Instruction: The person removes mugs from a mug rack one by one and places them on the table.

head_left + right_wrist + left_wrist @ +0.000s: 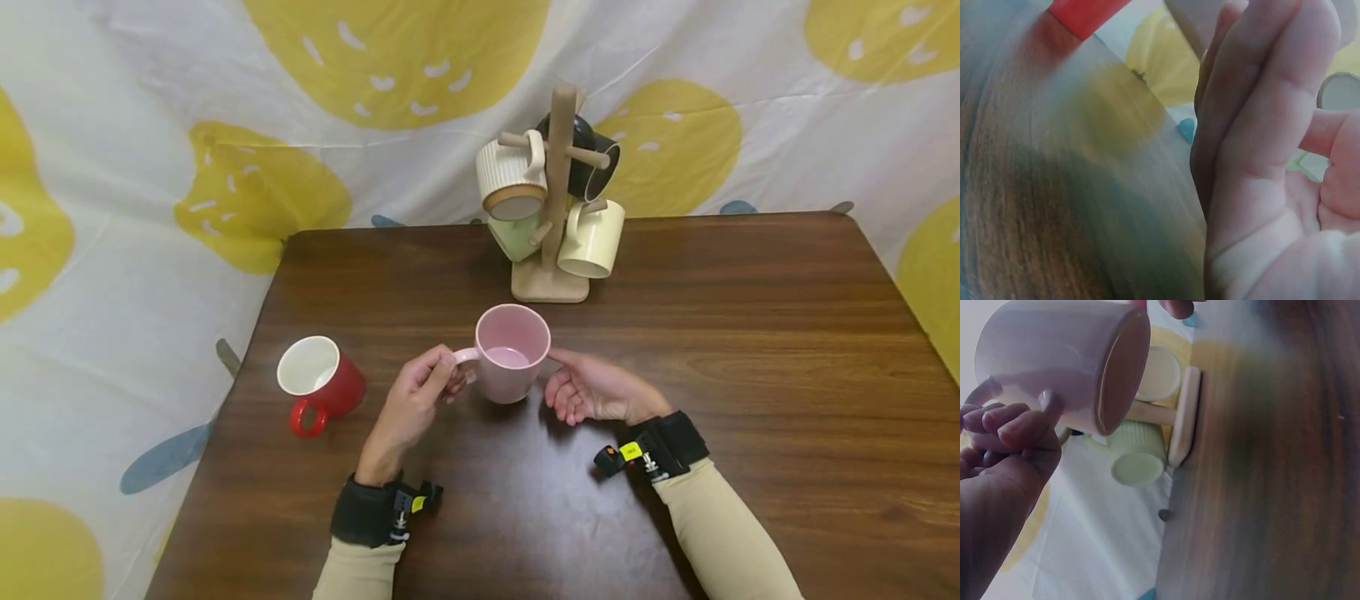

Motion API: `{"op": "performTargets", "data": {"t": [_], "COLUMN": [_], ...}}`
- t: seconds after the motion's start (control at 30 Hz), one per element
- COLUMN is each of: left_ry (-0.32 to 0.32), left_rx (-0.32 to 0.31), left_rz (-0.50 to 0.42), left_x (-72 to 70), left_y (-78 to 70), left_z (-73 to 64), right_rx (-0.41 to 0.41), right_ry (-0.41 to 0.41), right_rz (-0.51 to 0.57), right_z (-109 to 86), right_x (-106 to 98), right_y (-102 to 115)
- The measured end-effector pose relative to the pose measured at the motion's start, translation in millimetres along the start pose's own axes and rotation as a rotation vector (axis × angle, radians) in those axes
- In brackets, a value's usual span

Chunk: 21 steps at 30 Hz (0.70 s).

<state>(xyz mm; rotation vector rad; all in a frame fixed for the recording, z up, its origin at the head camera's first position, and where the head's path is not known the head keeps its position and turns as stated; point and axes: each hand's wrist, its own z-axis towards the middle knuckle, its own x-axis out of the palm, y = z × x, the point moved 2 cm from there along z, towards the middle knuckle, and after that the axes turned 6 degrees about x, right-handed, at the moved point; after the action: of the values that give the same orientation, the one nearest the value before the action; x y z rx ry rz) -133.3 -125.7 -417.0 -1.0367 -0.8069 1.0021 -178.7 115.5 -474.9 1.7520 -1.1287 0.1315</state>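
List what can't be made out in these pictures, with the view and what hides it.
- Head view: the green mug's upper part, hidden by the ribbed white mug.
- Left wrist view: one side of the pink mug, cut off by the top edge.
- Left wrist view: the table's grain, blurred.
- Right wrist view: most of the red mug, cut off by the top edge.

Curtained indoor nook: patterned cloth (420, 179) behind a wooden table (750, 350)

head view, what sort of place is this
Probably an indoor tabletop set up for recording: a patterned cloth hangs behind the wooden table, and the person wears black wristbands.
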Motion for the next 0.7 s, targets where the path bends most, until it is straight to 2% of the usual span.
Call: {"op": "performTargets", "data": {"t": [0.17,0.4,0.53,0.7], "left_ry": [-0.084,-0.292,-0.396,-0.497], "left_rx": [0.015,-0.002,0.015,0.022], "left_rz": [-0.039,-0.073,-0.114,-0.109], "left_x": [-4.9,-11.1,-14.4,-20.7], "left_y": [6.0,12.2,14.3,16.8], "left_z": [-6.0,-13.6,-17.4,-21.9], "right_rx": [-0.022,-0.060,-0.087,-0.133], "right_ry": [-0.054,-0.130,-0.139,-0.137], "right_rz": [-0.025,-0.014,-0.001,0.021], "right_z": [-5.0,-11.4,-14.5,-17.6], "right_x": [2.4,4.8,6.6,7.3], "right_y": [4.9,9.9,10.7,10.2]}}
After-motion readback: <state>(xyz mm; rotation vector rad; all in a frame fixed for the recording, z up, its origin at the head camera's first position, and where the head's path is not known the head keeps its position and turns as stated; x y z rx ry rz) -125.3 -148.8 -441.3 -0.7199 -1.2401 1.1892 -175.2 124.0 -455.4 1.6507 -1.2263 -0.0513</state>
